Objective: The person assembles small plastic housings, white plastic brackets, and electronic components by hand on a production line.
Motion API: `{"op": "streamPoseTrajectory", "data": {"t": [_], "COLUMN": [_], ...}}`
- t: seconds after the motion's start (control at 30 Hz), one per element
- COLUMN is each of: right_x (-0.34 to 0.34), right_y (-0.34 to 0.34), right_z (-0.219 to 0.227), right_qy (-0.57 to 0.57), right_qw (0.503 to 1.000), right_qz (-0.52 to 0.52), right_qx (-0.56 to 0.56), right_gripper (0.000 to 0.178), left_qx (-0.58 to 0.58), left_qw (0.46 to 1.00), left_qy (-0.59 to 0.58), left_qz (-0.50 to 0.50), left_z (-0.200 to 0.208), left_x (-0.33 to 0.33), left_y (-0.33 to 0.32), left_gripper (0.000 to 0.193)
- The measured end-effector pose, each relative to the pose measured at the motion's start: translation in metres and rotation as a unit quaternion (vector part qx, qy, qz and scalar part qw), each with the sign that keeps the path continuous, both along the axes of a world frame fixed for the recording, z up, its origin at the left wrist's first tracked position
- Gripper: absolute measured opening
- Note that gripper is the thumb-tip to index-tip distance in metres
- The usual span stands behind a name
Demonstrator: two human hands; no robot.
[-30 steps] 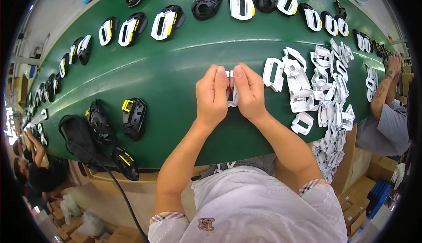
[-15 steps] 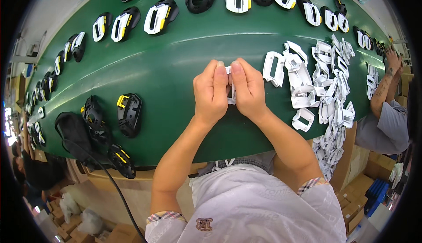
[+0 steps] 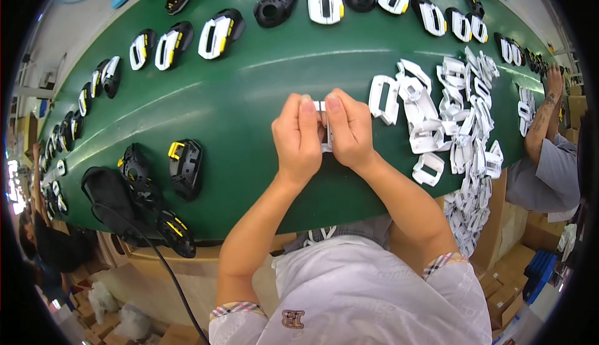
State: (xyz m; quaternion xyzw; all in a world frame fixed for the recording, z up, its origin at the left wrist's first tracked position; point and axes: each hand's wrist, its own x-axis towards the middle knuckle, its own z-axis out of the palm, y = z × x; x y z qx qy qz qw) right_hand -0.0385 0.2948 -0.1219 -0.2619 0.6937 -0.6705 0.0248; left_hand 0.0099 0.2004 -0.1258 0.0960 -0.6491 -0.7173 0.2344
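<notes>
The left hand point(image 3: 298, 138) and right hand point(image 3: 350, 136) grasp one white frame point(image 3: 326, 148) over the tabletop point(image 3: 243, 117), toward the middle of its near edge. Fingers curl round opposite sides with thumbs on top, probably to share the pressure evenly. The pile of white frames point(image 3: 479, 113) reaches the near edge on the right, likely for easy reach. Black shells point(image 3: 275, 3) line the far edge, perhaps spread for separate handling. Compared with half a second ago, the grasp stays alike; the table's contents appear slightly shifted, suggesting head movement.
</notes>
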Motion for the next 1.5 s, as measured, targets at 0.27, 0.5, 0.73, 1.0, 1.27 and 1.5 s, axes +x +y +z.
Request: {"op": "streamPoseTrajectory", "data": {"t": [0.27,0.5,0.73,1.0,1.27,1.5], "right_x": [-0.002,0.003,0.007,0.007,0.005,0.004], "right_y": [-0.004,-0.003,-0.001,-0.002,-0.002,-0.003], "right_z": [-0.004,0.000,0.001,-0.002,0.001,-0.005], "right_qy": [-0.020,-0.013,-0.034,-0.051,-0.044,-0.037], "right_qw": [1.000,1.000,0.999,0.997,0.999,0.999], "right_qz": [0.004,0.002,0.005,0.024,0.007,-0.007], "right_qx": [-0.012,-0.015,-0.016,-0.051,0.017,-0.033], "right_gripper": [0.032,0.031,0.032,0.032,0.033,0.033], "left_qx": [-0.070,-0.023,-0.125,-0.016,-0.142,-0.062], "left_qw": [0.997,1.000,0.992,1.000,0.989,0.998], "left_qy": [-0.004,-0.020,0.006,0.002,0.030,-0.005], "left_qz": [0.012,0.000,0.030,0.005,0.038,0.032], "left_z": [0.000,0.007,-0.003,0.005,-0.007,-0.004], "left_x": [-0.004,0.000,0.001,0.002,0.001,-0.001], "left_y": [-0.003,-0.002,0.001,0.001,0.000,0.005], "left_gripper": [0.020,0.019,0.020,0.019,0.019,0.021]}}
